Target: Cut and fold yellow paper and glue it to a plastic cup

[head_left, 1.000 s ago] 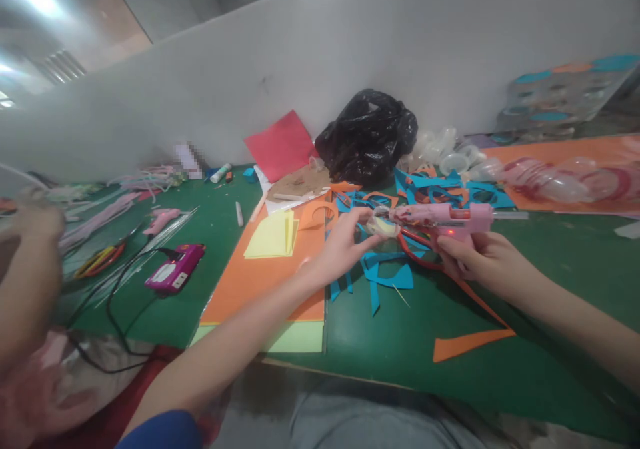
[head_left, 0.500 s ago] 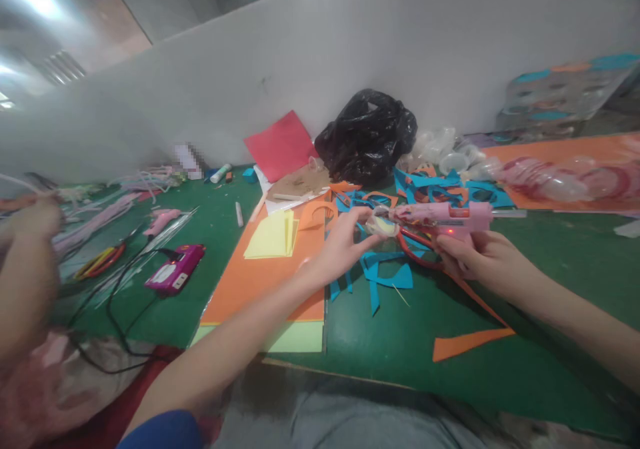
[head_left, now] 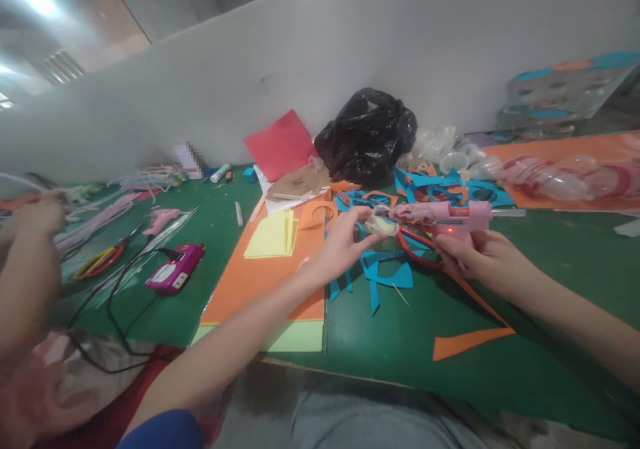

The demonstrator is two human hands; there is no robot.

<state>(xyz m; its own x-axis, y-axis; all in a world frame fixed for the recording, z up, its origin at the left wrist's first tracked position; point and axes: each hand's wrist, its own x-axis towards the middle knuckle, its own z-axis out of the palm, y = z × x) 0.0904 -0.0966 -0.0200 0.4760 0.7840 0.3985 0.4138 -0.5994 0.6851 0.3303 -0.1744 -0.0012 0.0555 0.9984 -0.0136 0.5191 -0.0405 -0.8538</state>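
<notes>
Hardly anything's moved since a moment ago, both hands sit about where they were. Two glue guns here. The pink glue gun [head_left: 440,214] is clenched in the right hand [head_left: 487,259], fingers wrapped round the handle, nozzle pointing right. The left hand [head_left: 343,249] reaches across, its fingers [head_left: 357,214] pinching one small clear plastic piece [head_left: 383,224] against the gun's back end. A second glue gun [head_left: 161,221] lies on the desk [head_left: 380,349], well off left.

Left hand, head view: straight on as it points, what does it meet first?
The left hand meets the small clear plastic piece with yellow inside first, right at its fingertips; depth hides whether they touch.
</notes>
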